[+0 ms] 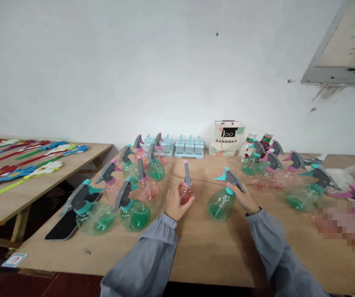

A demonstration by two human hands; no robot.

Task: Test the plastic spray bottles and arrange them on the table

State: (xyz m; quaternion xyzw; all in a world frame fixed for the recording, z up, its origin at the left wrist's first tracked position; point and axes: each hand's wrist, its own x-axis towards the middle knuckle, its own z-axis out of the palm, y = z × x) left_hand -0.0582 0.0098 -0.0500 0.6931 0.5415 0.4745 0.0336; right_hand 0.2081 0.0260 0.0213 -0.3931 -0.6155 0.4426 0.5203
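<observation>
Near the middle of the wooden table (208,258), my left hand (177,204) is wrapped round the lower body of a pink spray bottle (187,190), which stands upright. To its right, my right hand (242,198) holds a green spray bottle (221,205) by its neck and grey trigger head; this bottle leans slightly. Several more pink and green spray bottles stand in a group on the left, among them a green one (135,215) at the front. Another group is on the right, with a green bottle (304,197) tilted there.
A phone (61,226) lies at the left, partly under a bottle. Light blue moulds (189,147), a paper bag (225,140) and two capped bottles (248,146) stand along the wall. A second table (81,161) at the left bears colourful hand-shaped items (50,167).
</observation>
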